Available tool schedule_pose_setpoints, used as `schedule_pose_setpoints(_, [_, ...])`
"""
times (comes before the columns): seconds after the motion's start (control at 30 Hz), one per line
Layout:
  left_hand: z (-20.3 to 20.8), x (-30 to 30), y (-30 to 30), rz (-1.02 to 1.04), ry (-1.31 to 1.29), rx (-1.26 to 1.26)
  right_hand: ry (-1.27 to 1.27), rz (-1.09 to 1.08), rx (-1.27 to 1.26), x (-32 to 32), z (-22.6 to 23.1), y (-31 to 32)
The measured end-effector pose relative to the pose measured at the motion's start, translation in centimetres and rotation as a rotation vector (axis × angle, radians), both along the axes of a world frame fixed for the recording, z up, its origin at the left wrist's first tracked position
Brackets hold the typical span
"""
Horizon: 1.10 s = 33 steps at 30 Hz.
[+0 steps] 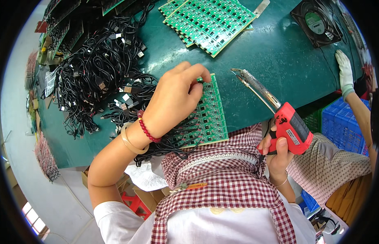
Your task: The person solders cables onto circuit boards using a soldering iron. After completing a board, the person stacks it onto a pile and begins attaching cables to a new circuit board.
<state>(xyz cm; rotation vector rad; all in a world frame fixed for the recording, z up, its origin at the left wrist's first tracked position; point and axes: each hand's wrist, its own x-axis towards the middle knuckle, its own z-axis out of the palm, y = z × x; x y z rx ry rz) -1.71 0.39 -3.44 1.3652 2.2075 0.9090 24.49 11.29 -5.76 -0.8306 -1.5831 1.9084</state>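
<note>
A: Nearest first. What lies beyond the checked apron [214, 175]?

B: Right hand [280, 156], closed around the handle of a red soldering gun [293, 128]. Its tip points far and left, hanging just right of the board's far end, apart from it.

A: And the board?

B: Green circuit board [216, 110] at the near edge of the green table [275, 61]. Black leads [171, 142] lie over its left side at the near end. Left hand [177, 89] bent over the far end, fingers curled; whether they pinch anything, cannot tell (the hand itself blocks the view).

A: Progress, as judged?

B: Probably partway. Near-left portion appears to have leads in place; joints too small to confirm. Far-left portion is hidden under the hand.

A: Unused stock?

B: Plenty, it seems. Heap of black cables [96, 73] to the left. Farther off, a stack of boards [214, 24] with no leads visible on the top one; far right, a black fan [317, 24].
</note>
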Motion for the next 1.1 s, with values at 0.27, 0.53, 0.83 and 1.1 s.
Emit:
schedule_pose_setpoints(0.27, [0.1,1.0,-0.5,0.002,0.122,0.038,-0.049,0.031,-0.001,0.5,0.0,-0.6])
schedule_pose_setpoints(0.53, [-0.1,1.5,-0.5,0.006,0.170,-0.010,-0.088,0.116,-0.052,0.7,-0.4,-1.3])
schedule_pose_setpoints(0.83, [0.1,1.6,-0.5,0.006,0.186,-0.017,-0.026,0.142,-0.091,0.7,-0.6,-0.9])
schedule_pose_setpoints(1.1, [0.1,1.6,-0.4,0.014,0.194,-0.021,-0.093,0.179,-0.025,0.4,-0.3,-0.7])
